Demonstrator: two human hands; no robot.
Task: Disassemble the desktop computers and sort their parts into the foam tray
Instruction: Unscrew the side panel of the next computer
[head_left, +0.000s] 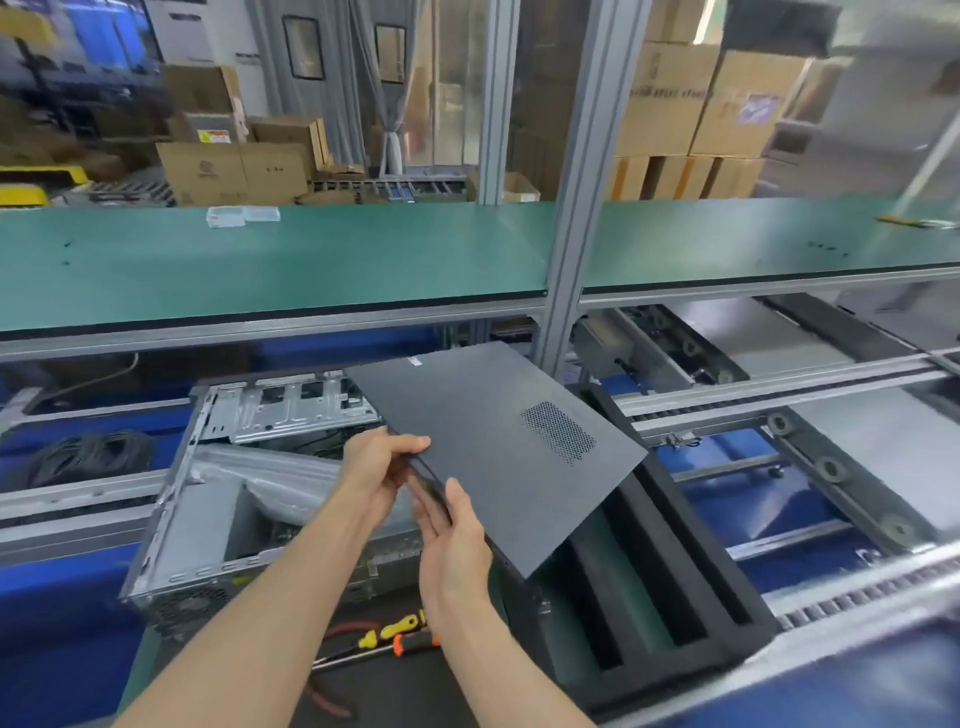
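Nearest to you, the screwdrivers (387, 636) with yellow and orange grips lie on the dark mat at the near edge of the bench (67, 613), beside a red-handled tool whose type cannot be told; they sit just below your forearms, probably so that you can reach them again for the next fasteners. Above them, your right hand (454, 545) grips the near edge of the side panel (498, 452), thumb on the top face and fingers curled underneath, while your left hand (376, 470) pinches the same edge a little farther along, fingers (410, 444) pressed together over the rim. Two grips on one edge keep the thin sheet from twisting, and the panel is held clear of the chassis, tilted, with its far right part over the foam tray (670, 571). The tray lies at the right with its long slots open and unfilled, which suggests the panel is the first part to be sorted. At the left, the open computer case (197, 519) lies on its side with its metal drive cage (291, 405) and a grey wrapped bundle exposed, so the interior faces up for further work. Beyond these run the conveyor rails (769, 395) with rollers. Farther off, a green shelf (311, 260) spans the frame on aluminium posts and carries a small clear plastic box (241, 214). Stacked cardboard cartons (691, 104) fill the blurred far room.
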